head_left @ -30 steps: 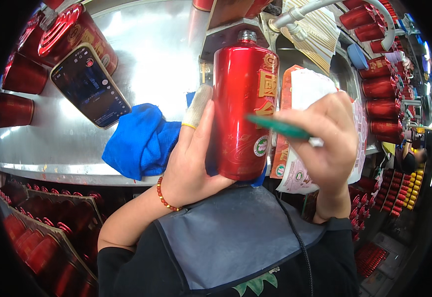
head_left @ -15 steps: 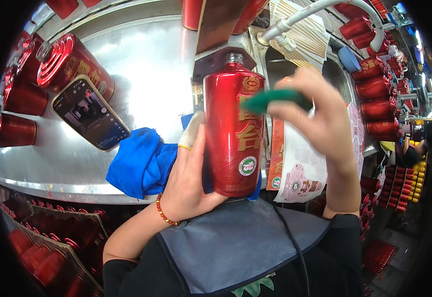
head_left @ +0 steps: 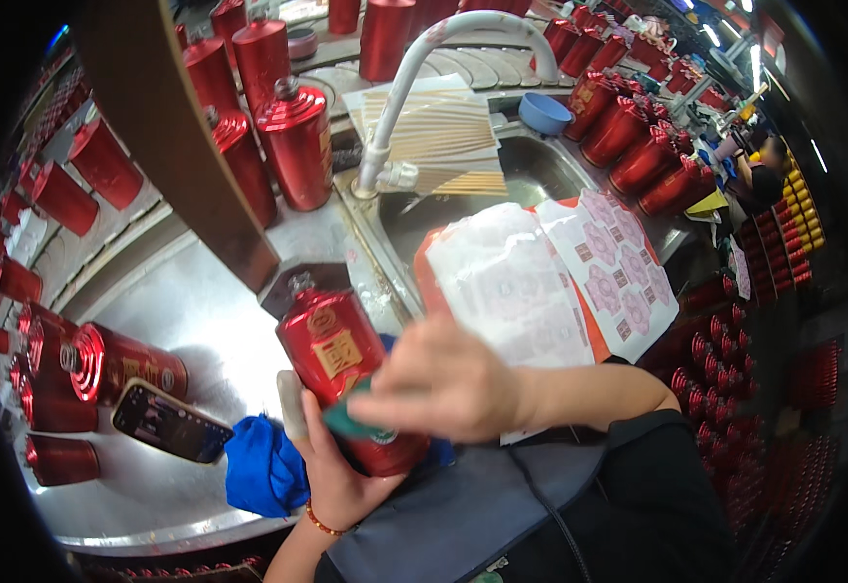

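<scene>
A glossy red bottle (head_left: 322,325) with a clear neck and gold raised characters leans with its neck pointing away from me, low against my apron. My left hand (head_left: 336,476) is wrapped round its left side and base, a pale cover on one finger. Blurred by motion, my right hand (head_left: 458,384) grips a flat dark green scraper (head_left: 354,416). The scraper lies across the lower front of the bottle and hides part of it, including most of a round label.
Label sheets (head_left: 511,277) lie on an orange sheet beside the sink (head_left: 540,160) and its white curved tap (head_left: 390,126). At left are a phone (head_left: 166,423), a blue cloth (head_left: 266,466) and red bottles (head_left: 132,364). A brown post (head_left: 166,136) rises beyond my bottle.
The view has swung right, bringing more of the sink and label sheets in. My right hand and scraper have moved from the bottle's upper right side to its lower front. The bottle now tilts left.
</scene>
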`<state>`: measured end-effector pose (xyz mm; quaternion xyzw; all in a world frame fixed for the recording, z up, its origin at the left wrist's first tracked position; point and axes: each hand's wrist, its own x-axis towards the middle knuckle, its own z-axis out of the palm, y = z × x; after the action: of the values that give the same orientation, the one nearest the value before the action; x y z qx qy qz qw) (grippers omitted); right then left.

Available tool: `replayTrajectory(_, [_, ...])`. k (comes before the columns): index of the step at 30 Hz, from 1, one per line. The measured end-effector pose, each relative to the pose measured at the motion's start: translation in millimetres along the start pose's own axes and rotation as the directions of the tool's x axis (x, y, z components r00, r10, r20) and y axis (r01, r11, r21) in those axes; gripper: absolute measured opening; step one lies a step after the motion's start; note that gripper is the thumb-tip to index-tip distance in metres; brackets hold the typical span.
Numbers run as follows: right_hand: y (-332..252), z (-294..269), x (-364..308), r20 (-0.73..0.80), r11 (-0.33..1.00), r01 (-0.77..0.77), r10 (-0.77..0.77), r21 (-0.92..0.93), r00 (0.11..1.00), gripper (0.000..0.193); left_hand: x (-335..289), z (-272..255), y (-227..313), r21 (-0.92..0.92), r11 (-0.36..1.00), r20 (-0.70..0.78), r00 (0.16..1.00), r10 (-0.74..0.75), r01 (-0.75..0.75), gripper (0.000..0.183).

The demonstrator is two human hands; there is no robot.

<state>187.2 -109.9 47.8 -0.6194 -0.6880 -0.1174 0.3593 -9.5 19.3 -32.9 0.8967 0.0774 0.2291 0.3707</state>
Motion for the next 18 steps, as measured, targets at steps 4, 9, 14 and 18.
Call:
replayTrajectory(4, [13, -26, -3, 0.28, 0.898, -0.303, 0.216, 0.32, 0.935, 0.033, 1, -3, 3, 0.16, 0.987, 0.118, 0.993, 0.006, -0.025, 0.136])
replayTrajectory(9, [155, -97, -39, 0.303, 0.516, -0.798, 0.742, 0.312, 0.598, 0.03, -1, -6, 7, 0.185, 0.983, 0.102, 0.995, -0.019, -0.001, 0.143])
replayTrajectory(14, [310, -137, -84, 0.083, 0.107, -0.97, 0.988, 0.216, 0.128, 0.048, -5, 1, -11, 0.028, 1.0, 0.048, 0.999, 0.001, -0.002, 0.151])
replayTrajectory(18, [367, -137, -80, -0.084, 0.152, -0.981, 0.983, -0.124, 0.163, 0.057, -9, -6, -10, 0.104, 0.989, 0.059, 0.992, -0.109, 0.102, 0.155])
